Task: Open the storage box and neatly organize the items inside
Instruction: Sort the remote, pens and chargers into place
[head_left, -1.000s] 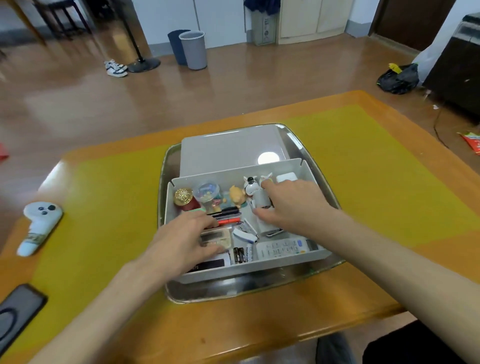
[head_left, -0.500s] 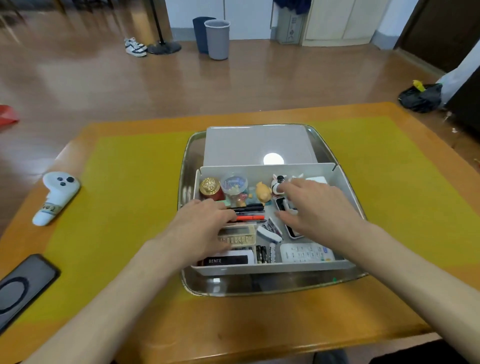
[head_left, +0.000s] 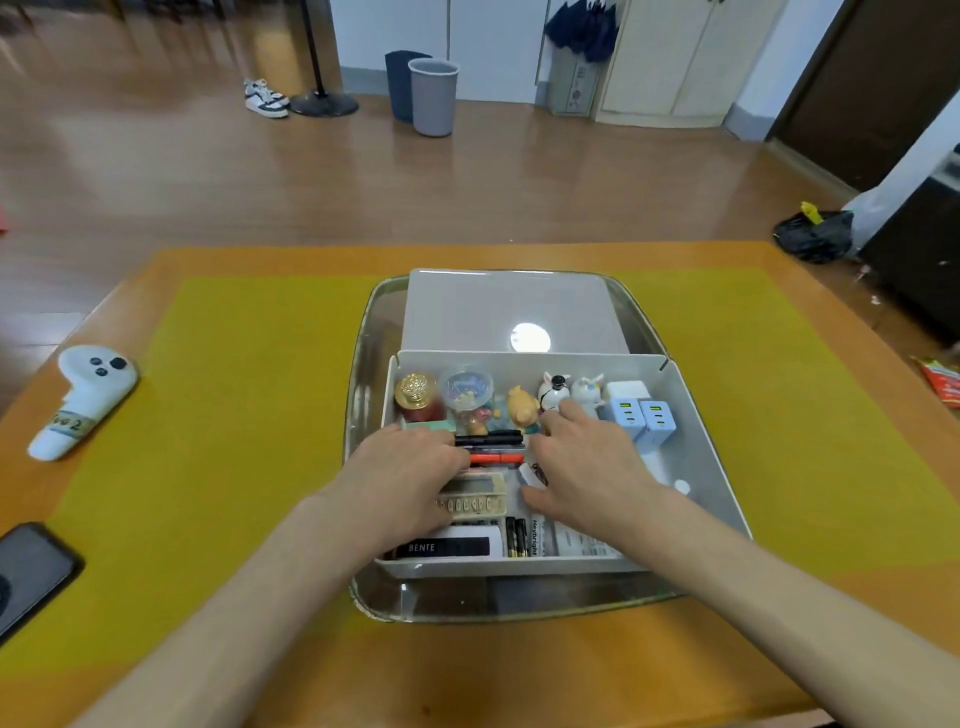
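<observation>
The grey storage box (head_left: 698, 441) stands open on a metal tray (head_left: 363, 364), and its lid (head_left: 509, 306) lies flat behind it. Along the box's back wall stand a gold-capped red jar (head_left: 415, 397), a clear round tub (head_left: 466, 389), small figurines (head_left: 553, 389) and white chargers (head_left: 641, 415). Pens (head_left: 491, 449), a beige calculator (head_left: 475, 499), batteries (head_left: 517, 538) and a black "BENTE" case (head_left: 449, 546) fill the middle and front. My left hand (head_left: 410, 478) rests palm down over the calculator and pens. My right hand (head_left: 587, 467) lies over items in the box's centre, fingers reaching toward the figurines.
A white controller (head_left: 78, 397) lies on the yellow mat (head_left: 234, 415) at the left, and a black phone (head_left: 26, 571) sits at the table's left edge. Bins and shoes stand on the wooden floor beyond the table.
My right hand has drawn back toward the box's middle, uncovering the white chargers at the back right. The left hand stays on the calculator. The camera view has shifted.
</observation>
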